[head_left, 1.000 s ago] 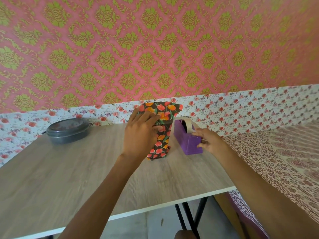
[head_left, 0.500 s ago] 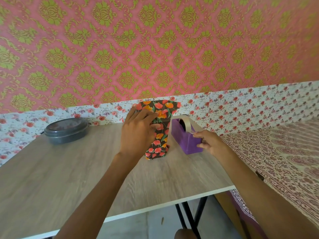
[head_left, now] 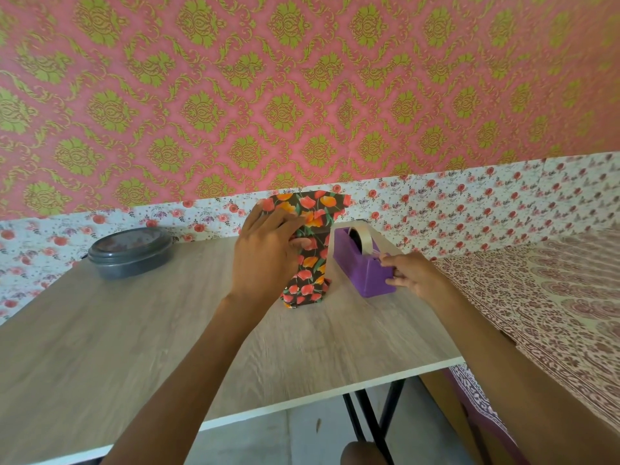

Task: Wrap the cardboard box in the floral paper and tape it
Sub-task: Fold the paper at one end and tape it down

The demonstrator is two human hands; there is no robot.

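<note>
Floral paper (head_left: 310, 263) mid-frame, my left hand (head_left: 268, 253) pressing it with fingers (head_left: 288, 223) flat, my right hand (head_left: 411, 273) pinching tape (head_left: 366, 234) at purple dispenser (head_left: 365, 278).

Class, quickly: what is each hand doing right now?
Left hand: open, pressing the paper.
Right hand: pinching the tape at the dispenser.
</note>
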